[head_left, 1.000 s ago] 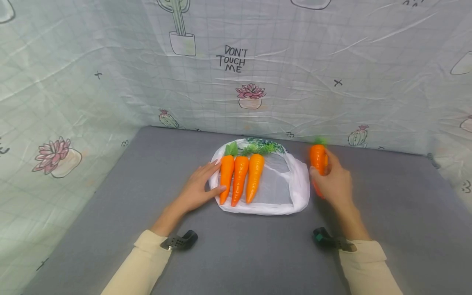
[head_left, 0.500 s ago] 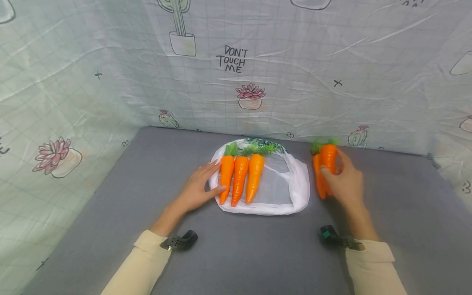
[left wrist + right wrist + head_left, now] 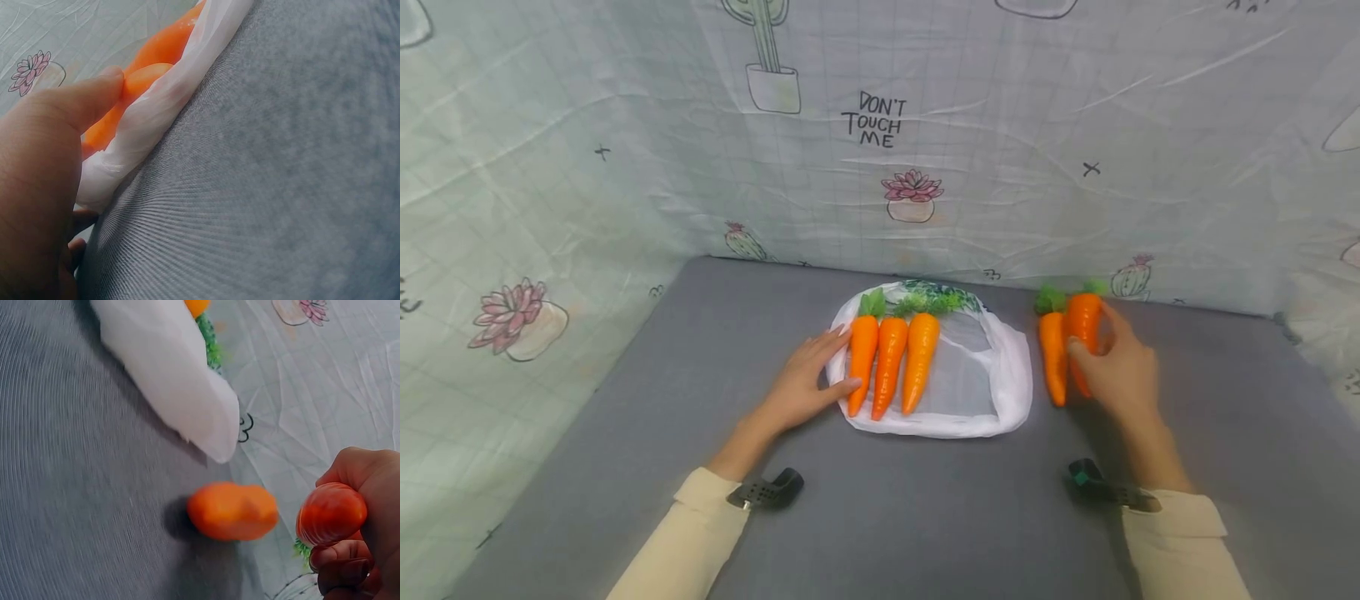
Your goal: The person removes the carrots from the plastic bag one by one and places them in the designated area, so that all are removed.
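My right hand [image 3: 1126,367] pinches a plump orange carrot [image 3: 1084,317] between thumb and fingers, its leafy top pointing away from me. Its rounded tip faces the camera in the right wrist view. Just left of it lies another carrot [image 3: 1054,354] on the grey table. Three carrots lie side by side in a white plastic bag [image 3: 1013,387] with its rim rolled down. Beside the bag's left rim, my left hand [image 3: 801,379] rests with fingers extended, its thumb touching the leftmost carrot [image 3: 862,358]. The thumb's contact with that carrot also shows in the left wrist view.
The grey cloth-covered table [image 3: 925,517] meets a pale patterned curtain [image 3: 1000,208] at the back and sides. Green leaf tops [image 3: 936,302] lie at the far side of the bag. Both wrists wear dark camera bands.
My right hand has moved right with its carrot, drawing it apart from the other carrot, which now lies uncovered beside the bag. The left hand has stayed put.
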